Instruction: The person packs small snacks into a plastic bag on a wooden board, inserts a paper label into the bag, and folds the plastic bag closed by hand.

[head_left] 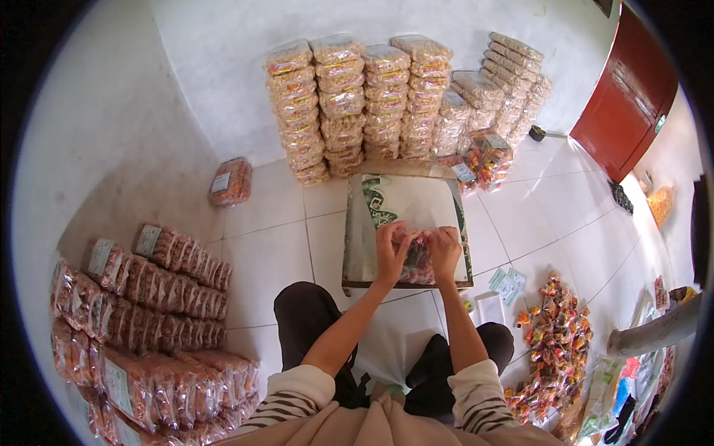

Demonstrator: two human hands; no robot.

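Room: white walls (216,67), pale tiled floor (268,245), red door (627,93) at the far right.
Work surface: low table (357,245) directly in front of the seated person; its top carries a pale sheet with a green print (378,202) toward the left.
Clear bag: plastic bag (419,269) with reddish contents, at the near edge of the table, between the hands; exact contents too small to tell.
Left hand: (392,251) fingers closed on the bag's upper left part.
Right hand: (445,251) fingers closed on the bag's upper right part, level with the left.
Back wall: tall stacks of filled packs (342,104) standing beyond the table; mixed-colour packs (489,160) at the foot of the right-hand stacks.
Left side: rows of reddish-brown packs (160,320), some with labels showing; one lone pack (231,182) near the wall, apart from the rows.
Right side: loose heap of small wrapped pieces (554,342); printed labels (508,284) and a white tray (489,308) between heap and table.
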